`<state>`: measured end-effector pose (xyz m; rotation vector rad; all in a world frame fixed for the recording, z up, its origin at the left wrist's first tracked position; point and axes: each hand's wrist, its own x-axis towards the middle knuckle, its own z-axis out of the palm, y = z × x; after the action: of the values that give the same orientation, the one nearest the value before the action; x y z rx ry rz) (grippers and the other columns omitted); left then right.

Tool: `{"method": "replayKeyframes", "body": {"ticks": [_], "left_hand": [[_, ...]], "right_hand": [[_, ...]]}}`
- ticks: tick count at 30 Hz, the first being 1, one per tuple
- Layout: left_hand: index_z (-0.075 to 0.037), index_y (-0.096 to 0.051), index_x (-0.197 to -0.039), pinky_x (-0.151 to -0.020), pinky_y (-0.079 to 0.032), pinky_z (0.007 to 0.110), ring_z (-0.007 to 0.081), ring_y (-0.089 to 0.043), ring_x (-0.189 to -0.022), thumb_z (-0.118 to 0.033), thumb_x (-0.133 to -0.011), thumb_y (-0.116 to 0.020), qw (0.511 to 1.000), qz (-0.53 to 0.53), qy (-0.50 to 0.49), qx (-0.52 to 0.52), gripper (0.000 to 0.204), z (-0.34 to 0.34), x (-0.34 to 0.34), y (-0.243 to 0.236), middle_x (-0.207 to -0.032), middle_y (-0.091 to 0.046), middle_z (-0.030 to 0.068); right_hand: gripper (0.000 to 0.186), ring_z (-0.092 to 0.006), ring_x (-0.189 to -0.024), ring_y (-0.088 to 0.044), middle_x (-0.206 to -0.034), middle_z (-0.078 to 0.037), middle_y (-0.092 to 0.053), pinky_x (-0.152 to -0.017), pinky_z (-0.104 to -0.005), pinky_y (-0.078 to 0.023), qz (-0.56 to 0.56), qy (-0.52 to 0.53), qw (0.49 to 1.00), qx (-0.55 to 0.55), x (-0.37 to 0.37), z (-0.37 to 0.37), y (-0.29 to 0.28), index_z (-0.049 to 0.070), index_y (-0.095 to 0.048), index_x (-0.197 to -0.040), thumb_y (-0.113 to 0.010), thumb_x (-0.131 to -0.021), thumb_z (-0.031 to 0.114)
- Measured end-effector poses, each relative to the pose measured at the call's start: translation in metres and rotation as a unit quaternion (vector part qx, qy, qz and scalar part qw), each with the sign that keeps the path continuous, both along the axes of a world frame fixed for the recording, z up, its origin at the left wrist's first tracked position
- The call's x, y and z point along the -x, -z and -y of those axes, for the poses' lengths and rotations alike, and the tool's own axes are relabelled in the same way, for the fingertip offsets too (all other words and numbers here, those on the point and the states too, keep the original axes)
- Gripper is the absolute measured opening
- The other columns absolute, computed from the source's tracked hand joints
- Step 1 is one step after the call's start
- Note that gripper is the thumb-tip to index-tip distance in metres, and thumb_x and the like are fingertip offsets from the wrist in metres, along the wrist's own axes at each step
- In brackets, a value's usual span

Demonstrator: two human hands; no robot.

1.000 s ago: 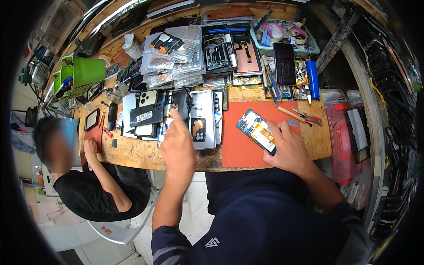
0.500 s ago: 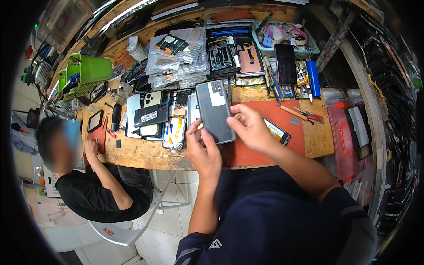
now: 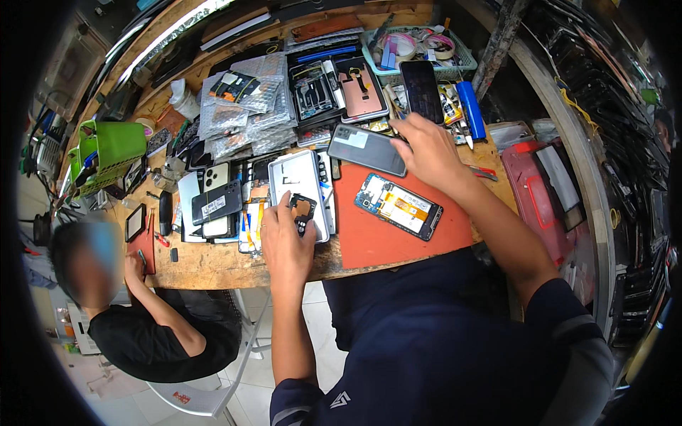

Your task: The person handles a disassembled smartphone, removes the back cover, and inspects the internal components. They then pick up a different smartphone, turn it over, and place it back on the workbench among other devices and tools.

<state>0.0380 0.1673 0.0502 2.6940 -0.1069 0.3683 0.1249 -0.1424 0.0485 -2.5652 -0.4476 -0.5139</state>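
Note:
My right hand (image 3: 432, 153) holds the right end of a dark grey phone back cover (image 3: 369, 150), which has a white label and a camera cutout, above the far part of an orange mat (image 3: 355, 248). My left hand (image 3: 288, 245) has its fingers around a small black phone inner cover (image 3: 303, 211) with a copper-coloured patch. That piece is over a shallow white tray (image 3: 316, 170). An opened phone (image 3: 399, 206) lies on the mat between my hands, its battery, orange ribbon cable and blue circuit board bare.
Left of the tray sit several phones (image 3: 217, 201). Bubble-wrapped parts (image 3: 245, 113) are stacked behind them. A pale green basket (image 3: 455, 67), an upright dark phone (image 3: 421, 92) and a blue cylinder (image 3: 470, 110) stand at the back. A co-worker (image 3: 156, 326) sits at the left.
My hands have parted. The back cover has moved away and tilted, now in my right hand alone. My left hand has moved left onto the inner cover. The opened phone is now fully uncovered.

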Motion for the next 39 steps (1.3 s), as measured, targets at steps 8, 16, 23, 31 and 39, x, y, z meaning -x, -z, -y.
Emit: {"method": "replayKeyframes", "body": {"ticks": [8,16,23,31,39], "left_hand": [[0.001,-0.064,-0.126,-0.084,-0.049,0.048,0.0374,-0.062,-0.096,0.012,-0.086,-0.067,0.992,0.093,0.076,0.048,0.041,-0.014,-0.007,-0.011,-0.1,-0.061,0.0183],[0.008,-0.065,-0.116,-0.065,-0.064,0.029,0.0194,-0.074,-0.082,0.003,-0.106,-0.059,0.94,0.15,-0.04,0.305,0.013,-0.002,0.008,-0.013,-0.108,-0.075,0.0143],[-0.006,-0.077,-0.127,-0.083,-0.057,0.039,0.0295,-0.068,-0.099,0.009,-0.081,-0.079,0.971,0.167,0.123,0.123,0.048,0.085,0.037,0.009,-0.112,-0.069,0.0144],[-0.003,-0.07,-0.132,-0.084,-0.055,0.04,0.0307,-0.066,-0.101,0.011,-0.086,-0.072,0.973,0.058,0.122,0.19,0.048,0.085,0.046,0.026,-0.115,-0.066,0.015],[-0.013,-0.079,-0.116,-0.092,-0.048,0.048,0.0319,-0.064,-0.107,0.002,-0.085,-0.069,0.97,0.096,0.218,-0.052,0.036,0.092,0.054,0.022,-0.112,-0.067,0.0106]], "right_hand": [[0.062,-0.0355,-0.102,-0.068,-0.109,-0.018,-0.059,-0.078,-0.0474,-0.056,-0.142,-0.031,0.984,0.103,0.124,-0.003,-0.012,-0.002,-0.063,-0.127,-0.083,-0.085,0.038],[0.061,-0.0333,-0.098,-0.067,-0.11,-0.014,-0.058,-0.077,-0.0453,-0.056,-0.146,-0.076,0.983,0.079,0.138,0.025,-0.016,0.003,-0.066,-0.128,-0.086,-0.083,0.039],[0.032,-0.0083,-0.083,-0.061,-0.088,-0.002,-0.065,-0.073,-0.0294,-0.051,-0.347,-0.122,0.853,-0.37,0.076,-0.008,-0.021,-0.001,-0.068,-0.123,-0.073,-0.102,0.023],[0.027,-0.0054,-0.087,-0.061,-0.096,0.0,-0.068,-0.079,-0.0236,-0.053,-0.227,-0.073,0.878,-0.416,0.043,0.016,-0.024,-0.003,-0.068,-0.126,-0.071,-0.1,0.004],[0.013,-0.0084,-0.091,-0.068,-0.101,-0.005,-0.072,-0.08,-0.026,-0.057,-0.307,-0.052,0.824,-0.473,0.059,0.076,-0.01,-0.001,-0.063,-0.113,-0.063,-0.108,0.012]]}}
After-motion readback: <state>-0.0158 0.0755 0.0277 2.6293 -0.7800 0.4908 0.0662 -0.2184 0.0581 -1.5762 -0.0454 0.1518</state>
